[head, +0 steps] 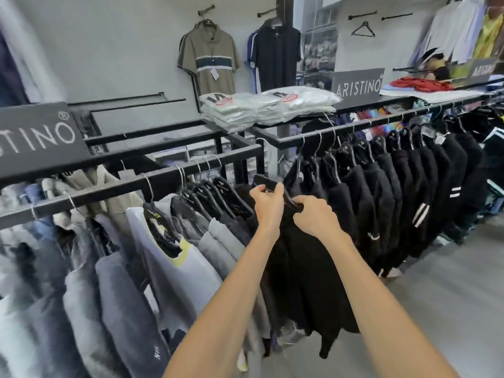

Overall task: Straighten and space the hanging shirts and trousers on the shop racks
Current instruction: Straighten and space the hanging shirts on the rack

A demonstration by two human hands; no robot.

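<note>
Between racks (109, 192) — left grip (268, 200) and right grip (313, 215) clamped on black hanger (266, 182), seemingly slanting down-right.

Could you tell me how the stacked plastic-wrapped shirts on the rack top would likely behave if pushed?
The plastic-wrapped shirts look glossy, so they would probably slide easily. The stacks lean unevenly near the rack top's edge, so a shove might topple them.

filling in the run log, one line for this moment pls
left hand: grips black hanger | right hand: grips black garment | place: rack corner
</note>
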